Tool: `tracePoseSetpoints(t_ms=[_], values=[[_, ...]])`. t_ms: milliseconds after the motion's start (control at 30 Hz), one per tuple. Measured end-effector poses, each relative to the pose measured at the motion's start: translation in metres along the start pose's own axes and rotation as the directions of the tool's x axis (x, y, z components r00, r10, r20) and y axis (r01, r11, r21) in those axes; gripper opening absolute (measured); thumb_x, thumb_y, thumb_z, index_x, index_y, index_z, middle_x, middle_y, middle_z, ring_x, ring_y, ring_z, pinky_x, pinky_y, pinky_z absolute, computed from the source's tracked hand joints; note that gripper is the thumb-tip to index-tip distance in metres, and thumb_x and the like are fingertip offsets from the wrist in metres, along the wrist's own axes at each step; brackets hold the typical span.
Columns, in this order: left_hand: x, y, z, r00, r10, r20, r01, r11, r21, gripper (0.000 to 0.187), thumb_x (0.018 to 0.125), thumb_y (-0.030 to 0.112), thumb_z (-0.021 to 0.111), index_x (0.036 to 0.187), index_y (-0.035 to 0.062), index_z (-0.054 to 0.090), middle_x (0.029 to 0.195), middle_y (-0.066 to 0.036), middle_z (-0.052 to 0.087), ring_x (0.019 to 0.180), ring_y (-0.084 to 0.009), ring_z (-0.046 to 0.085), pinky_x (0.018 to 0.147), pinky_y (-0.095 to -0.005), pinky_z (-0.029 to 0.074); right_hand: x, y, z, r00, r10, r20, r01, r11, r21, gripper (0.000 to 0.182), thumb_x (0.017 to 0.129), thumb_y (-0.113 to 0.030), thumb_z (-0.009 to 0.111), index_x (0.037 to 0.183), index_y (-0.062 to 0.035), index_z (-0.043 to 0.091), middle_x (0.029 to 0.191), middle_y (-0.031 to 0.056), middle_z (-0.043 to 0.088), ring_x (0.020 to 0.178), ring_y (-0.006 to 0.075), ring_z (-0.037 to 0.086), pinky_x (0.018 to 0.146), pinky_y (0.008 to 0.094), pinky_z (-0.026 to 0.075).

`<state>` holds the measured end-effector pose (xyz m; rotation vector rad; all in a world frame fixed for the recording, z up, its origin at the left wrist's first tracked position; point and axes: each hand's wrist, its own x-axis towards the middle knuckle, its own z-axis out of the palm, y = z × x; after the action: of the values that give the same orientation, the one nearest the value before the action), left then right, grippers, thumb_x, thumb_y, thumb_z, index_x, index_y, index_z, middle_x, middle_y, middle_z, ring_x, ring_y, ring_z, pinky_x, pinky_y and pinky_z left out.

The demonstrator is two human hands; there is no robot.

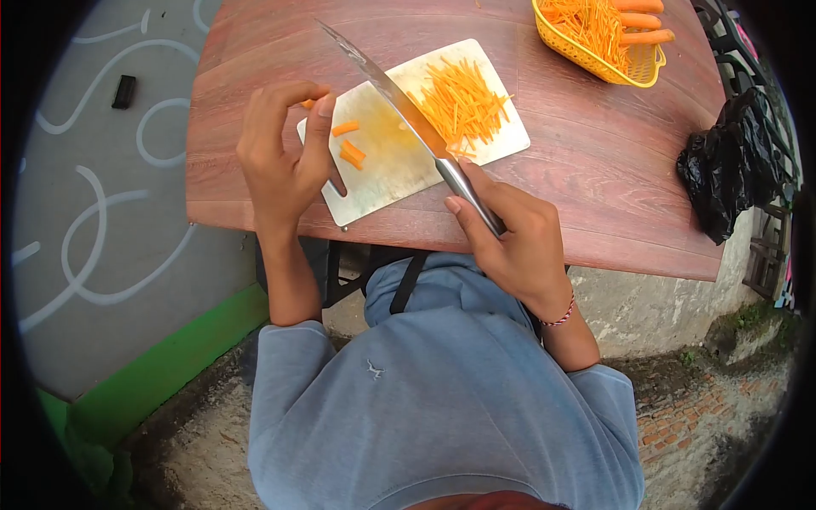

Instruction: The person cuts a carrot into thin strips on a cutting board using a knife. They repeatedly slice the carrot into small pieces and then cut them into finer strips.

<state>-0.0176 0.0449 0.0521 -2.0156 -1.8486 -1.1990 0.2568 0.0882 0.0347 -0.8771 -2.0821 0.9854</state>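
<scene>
Two hands are over the near part of a wood-grained table (612,178). Taking the cutting board (387,183) as the clock's centre, the right hand (520,234), at about half past four, is wrapped around the handle of a knife (410,112), whose blade crosses above the board and points between ten and eleven o'clock. A braided bracelet (558,313) circles that wrist. The left hand (285,157), near nine o'clock, holds thumb and forefinger narrowly together; a bit of orange shows between them, but I cannot tell whether it is gripped. Just beside this hand, short carrot pieces (352,155) lie on the board's nine o'clock side, while a heap of carrot strips (466,100) covers its two o'clock side. Farther out at two o'clock, a yellow basket (608,76) contains more strips and whole carrots (648,37). At three o'clock, a black plastic bag (733,161) hangs at the table's edge.
</scene>
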Motion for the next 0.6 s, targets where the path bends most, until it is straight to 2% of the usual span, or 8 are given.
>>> tracePoseSetpoints(t_ms=[67,167,267,333,400,433,500,600], values=[[-0.021,-0.003,-0.009,0.893,-0.450,-0.002,0.450,0.893,-0.016,0.029,0.091,0.019,0.082,0.114,0.0036,0.074,0.111,-0.010,0.074,0.100,-0.0302,0.068,0.089,-0.0397,0.051,0.002,0.002,0.002,1.000,0.010,0.017,-0.010,0.999,0.031,0.040,0.097,-0.017,0.077,0.132,0.0003,0.072,0.088,0.0205,0.074,0.071,0.0350,0.072,0.065,0.0422,0.057],[-0.050,0.003,-0.005,0.816,-0.560,0.143,0.547,0.828,0.123,0.035,0.088,0.025,0.086,0.114,0.0035,0.074,0.109,-0.010,0.072,0.100,-0.0321,0.065,0.092,-0.0426,0.050,0.005,0.001,0.003,0.996,0.045,0.072,-0.049,0.997,0.060,0.039,0.097,-0.017,0.077,0.130,0.0023,0.072,0.088,0.0224,0.074,0.072,0.0367,0.073,0.066,0.0428,0.057],[-0.062,0.011,0.008,0.886,-0.450,0.116,0.428,0.888,0.170,0.037,0.087,0.027,0.087,0.113,0.0038,0.074,0.110,-0.011,0.071,0.104,-0.0323,0.063,0.094,-0.0437,0.049,0.005,0.002,0.006,0.989,0.067,0.131,-0.075,0.996,0.054,0.038,0.097,-0.017,0.077,0.130,0.0026,0.072,0.088,0.0228,0.074,0.072,0.0374,0.073,0.067,0.0432,0.057],[-0.060,0.018,0.011,0.860,-0.497,0.111,0.477,0.862,0.171,0.038,0.086,0.027,0.087,0.113,0.0044,0.074,0.113,-0.012,0.069,0.108,-0.0323,0.061,0.094,-0.0450,0.049,0.006,0.001,0.007,0.988,0.057,0.146,-0.065,0.997,0.048,0.038,0.097,-0.017,0.077,0.129,0.0026,0.072,0.088,0.0231,0.074,0.072,0.0376,0.073,0.067,0.0433,0.057],[-0.058,0.019,0.015,0.880,-0.464,0.100,0.435,0.873,0.222,0.039,0.085,0.028,0.088,0.112,0.0044,0.073,0.110,-0.011,0.069,0.105,-0.0325,0.061,0.092,-0.0453,0.049,0.007,-0.001,0.006,0.974,0.136,0.181,-0.139,0.990,0.005,0.039,0.095,-0.015,0.081,0.129,0.0033,0.074,0.109,0.0250,0.078,0.092,0.0294,0.081,0.080,0.0336,0.060],[-0.058,0.019,0.015,0.879,-0.466,0.097,0.437,0.872,0.222,0.039,0.085,0.028,0.088,0.112,0.0044,0.073,0.110,-0.011,0.069,0.105,-0.0325,0.061,0.092,-0.0453,0.049,0.006,0.001,0.007,0.974,0.134,0.184,-0.137,0.991,0.004,0.039,0.095,-0.015,0.081,0.129,0.0033,0.074,0.109,0.0250,0.078,0.092,0.0294,0.081,0.080,0.0336,0.060],[-0.060,0.018,0.018,0.857,-0.509,0.080,0.476,0.842,0.255,0.038,0.085,0.028,0.089,0.110,0.0043,0.072,0.105,-0.008,0.068,0.097,-0.0272,0.060,0.086,-0.0408,0.050,0.002,0.007,0.011,0.989,0.067,0.132,-0.071,0.997,0.023,0.038,0.096,-0.017,0.078,0.129,0.0025,0.073,0.089,0.0236,0.074,0.074,0.0383,0.073,0.068,0.0432,0.057],[-0.059,0.024,0.017,0.803,-0.590,0.077,0.557,0.791,0.252,0.037,0.085,0.028,0.089,0.104,0.0038,0.069,0.100,-0.008,0.066,0.091,-0.0250,0.058,0.082,-0.0406,0.050,0.001,0.007,0.011,0.990,0.066,0.124,-0.071,0.997,0.035,0.038,0.096,-0.017,0.078,0.129,0.0026,0.073,0.090,0.0241,0.074,0.076,0.0388,0.074,0.069,0.0434,0.058]])
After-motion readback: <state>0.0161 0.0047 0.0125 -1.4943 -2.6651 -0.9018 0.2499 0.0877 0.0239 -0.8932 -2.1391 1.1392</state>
